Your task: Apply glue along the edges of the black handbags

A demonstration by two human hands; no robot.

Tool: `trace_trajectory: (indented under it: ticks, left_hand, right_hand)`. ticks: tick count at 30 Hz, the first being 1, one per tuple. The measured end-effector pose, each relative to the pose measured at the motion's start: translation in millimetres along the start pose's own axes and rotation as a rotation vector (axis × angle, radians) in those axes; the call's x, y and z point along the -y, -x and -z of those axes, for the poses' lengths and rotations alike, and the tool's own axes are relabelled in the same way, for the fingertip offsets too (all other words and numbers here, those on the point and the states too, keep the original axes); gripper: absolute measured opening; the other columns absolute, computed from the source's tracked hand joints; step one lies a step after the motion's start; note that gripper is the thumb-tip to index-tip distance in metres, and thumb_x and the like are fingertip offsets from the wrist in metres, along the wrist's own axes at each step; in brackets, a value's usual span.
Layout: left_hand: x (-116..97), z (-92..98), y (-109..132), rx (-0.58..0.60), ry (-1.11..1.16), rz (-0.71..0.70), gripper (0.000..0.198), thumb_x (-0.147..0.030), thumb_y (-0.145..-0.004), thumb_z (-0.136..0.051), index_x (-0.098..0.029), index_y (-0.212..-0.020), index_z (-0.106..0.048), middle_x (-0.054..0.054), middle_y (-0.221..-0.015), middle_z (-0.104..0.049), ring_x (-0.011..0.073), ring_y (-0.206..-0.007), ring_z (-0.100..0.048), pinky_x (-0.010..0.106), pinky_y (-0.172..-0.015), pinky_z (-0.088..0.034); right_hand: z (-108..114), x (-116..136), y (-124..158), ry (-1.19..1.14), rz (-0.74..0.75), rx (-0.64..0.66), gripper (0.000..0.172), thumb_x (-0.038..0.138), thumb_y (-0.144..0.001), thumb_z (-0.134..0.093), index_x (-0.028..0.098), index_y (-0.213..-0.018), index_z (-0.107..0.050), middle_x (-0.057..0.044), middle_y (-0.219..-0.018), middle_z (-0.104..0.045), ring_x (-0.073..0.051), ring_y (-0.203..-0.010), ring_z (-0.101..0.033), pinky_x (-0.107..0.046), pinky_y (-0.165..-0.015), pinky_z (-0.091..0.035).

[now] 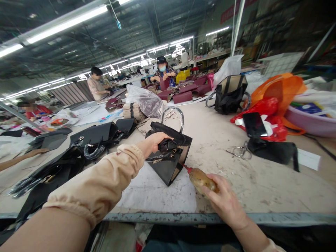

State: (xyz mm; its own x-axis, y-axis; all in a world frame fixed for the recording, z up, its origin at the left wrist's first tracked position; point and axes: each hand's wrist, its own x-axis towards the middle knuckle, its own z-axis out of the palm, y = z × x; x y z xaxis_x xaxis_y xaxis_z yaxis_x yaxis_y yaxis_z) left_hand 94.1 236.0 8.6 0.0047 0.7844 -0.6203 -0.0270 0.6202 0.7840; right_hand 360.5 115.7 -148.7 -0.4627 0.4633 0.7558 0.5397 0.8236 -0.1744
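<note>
A black handbag (168, 166) with a plastic-wrapped handle rests tilted on a white sheet (162, 197) near the table's front edge. My left hand (154, 142) is closed on the bag's upper part, around dark bunched material. In my right hand (223, 196) is a yellowish-brown squeeze bottle (201, 180) with a red nozzle. The nozzle tip is at the bag's right side edge, low down; whether it touches is too small to tell.
Black bags (94, 134) lie on the left, near another person's hand (39, 152). Scissors (243, 152), a phone (254, 124) and a black pouch (273, 150) are on the right. Behind them stand another black bag (231, 94) and a purple basin (309, 120). People work farther back.
</note>
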Motion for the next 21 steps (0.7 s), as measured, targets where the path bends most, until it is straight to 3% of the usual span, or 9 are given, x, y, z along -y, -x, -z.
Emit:
trace_trajectory:
  ticks: [4, 21]
  left_hand:
    - [0, 1.8, -7, -0.008, -0.039, 0.008, 0.014, -0.014, -0.079, -0.054, -0.008, -0.070, -0.063, 0.008, -0.060, -0.066, 0.0162, -0.046, -0.060, 0.024, -0.042, -0.049]
    - [1, 1.8, -16, 0.044, -0.056, -0.009, 0.014, -0.015, -0.078, -0.051, -0.009, -0.070, -0.061, 0.008, -0.058, -0.064, 0.0189, -0.050, -0.062, 0.027, -0.045, -0.051]
  right_hand:
    - [-5, 2, 0, 0.028, 0.018, 0.088, 0.026, 0.002, -0.083, -0.050, 0.020, -0.097, -0.062, -0.015, -0.125, -0.040, -0.029, -0.113, -0.042, -0.048, -0.085, -0.050]
    - [-12, 10, -1, -0.012, 0.011, 0.148, 0.031, 0.000, -0.081, -0.047, 0.021, -0.097, -0.064, -0.014, -0.124, -0.041, -0.029, -0.112, -0.041, -0.047, -0.086, -0.051]
